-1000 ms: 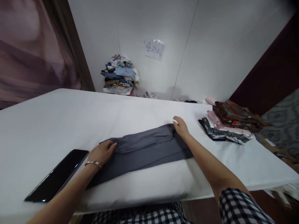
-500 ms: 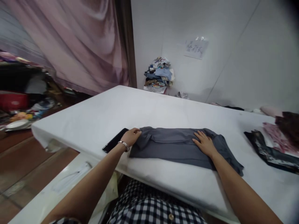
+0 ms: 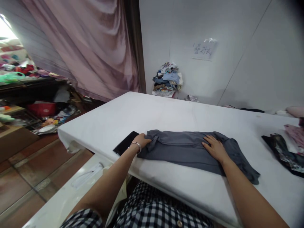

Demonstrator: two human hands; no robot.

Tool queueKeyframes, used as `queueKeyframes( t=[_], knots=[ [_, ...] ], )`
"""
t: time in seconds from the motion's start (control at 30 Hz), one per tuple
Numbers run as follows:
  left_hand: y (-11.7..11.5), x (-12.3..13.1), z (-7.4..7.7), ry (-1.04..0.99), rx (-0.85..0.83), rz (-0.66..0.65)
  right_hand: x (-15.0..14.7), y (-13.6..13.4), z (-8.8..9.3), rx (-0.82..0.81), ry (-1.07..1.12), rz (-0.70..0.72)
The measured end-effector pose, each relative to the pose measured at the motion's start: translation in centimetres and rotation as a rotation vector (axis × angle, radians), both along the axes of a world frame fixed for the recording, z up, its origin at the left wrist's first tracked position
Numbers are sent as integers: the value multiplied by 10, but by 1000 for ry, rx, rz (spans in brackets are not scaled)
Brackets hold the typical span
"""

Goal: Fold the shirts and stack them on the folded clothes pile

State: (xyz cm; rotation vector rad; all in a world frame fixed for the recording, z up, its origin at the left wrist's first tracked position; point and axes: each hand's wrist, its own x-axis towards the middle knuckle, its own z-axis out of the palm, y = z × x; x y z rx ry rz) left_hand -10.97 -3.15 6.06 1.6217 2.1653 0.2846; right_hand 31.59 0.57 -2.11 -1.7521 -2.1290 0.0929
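Observation:
A dark grey garment point(image 3: 180, 158) lies folded into a long strip near the front edge of the white-covered table point(image 3: 114, 117); I cannot tell its exact kind. At its left end, my left hand point(image 3: 142, 141) is closed, with fingers and thumb pinching the cloth edge. My right hand point(image 3: 215, 149) rests flat on the right part of the garment, fingers spread. Beyond that hand, a loose, wrinkled part of the cloth slants toward the near right. Just left of my left hand lies a black phone point(image 3: 125, 143), partly hidden by the wrist.
On the right of the table lie a dark printed garment point(image 3: 282, 152) and some pink cloth point(image 3: 295, 133). A pile of folded clothes point(image 3: 168, 79) stands against the back wall. A pinkish curtain point(image 3: 102, 47) hangs at left, with cluttered goods and a cardboard box point(image 3: 19, 142) beyond.
The view has swung left, so everything appears farther right. My left hand has slid slightly toward me along the garment's left end. My right hand stays flat on the cloth.

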Motion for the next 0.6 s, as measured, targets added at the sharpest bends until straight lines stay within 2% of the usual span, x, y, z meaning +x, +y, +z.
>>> queueKeyframes(
  t=[0.37, 0.53, 0.6],
  knots=[
    [-8, 22, 10, -98, 109, -18, -2, -3, 8, -18, 95, 22],
    [-1, 7, 29, -19, 176, -7, -6, -20, 26, 59, 197, 68],
    [1, -4, 34, 36, 189, 10, -12, -27, 33, 71, 212, 137]
  ],
)
